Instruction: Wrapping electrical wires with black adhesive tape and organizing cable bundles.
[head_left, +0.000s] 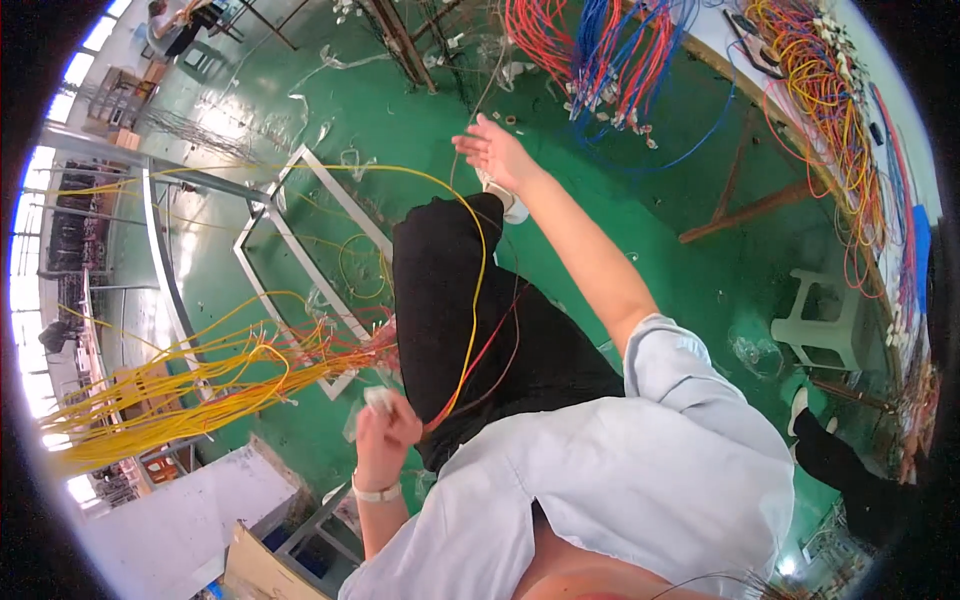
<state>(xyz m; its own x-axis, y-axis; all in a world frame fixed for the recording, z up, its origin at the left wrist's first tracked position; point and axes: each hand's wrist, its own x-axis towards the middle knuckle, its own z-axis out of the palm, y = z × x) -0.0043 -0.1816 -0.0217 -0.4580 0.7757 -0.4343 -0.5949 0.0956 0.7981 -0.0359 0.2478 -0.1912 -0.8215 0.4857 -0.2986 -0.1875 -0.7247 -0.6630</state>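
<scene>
My left hand, a band at its wrist, is closed near my lap. A few yellow and red wires run out of it and arc over my black trousers. A small white piece shows at its fingertips; I cannot tell what it is. My right hand reaches far forward, its fingers stretched out and apart. A thin dark wire passes close by those fingertips; whether they touch it is unclear. Left of my legs hangs a thick bundle of yellow wires, with red ones among them.
A metal frame stands at the left. Red and blue wire bundles hang from the table edge ahead; more coloured wires lie on the right-hand table. A pale plastic stool and a co-worker's dark-clad leg are at the right.
</scene>
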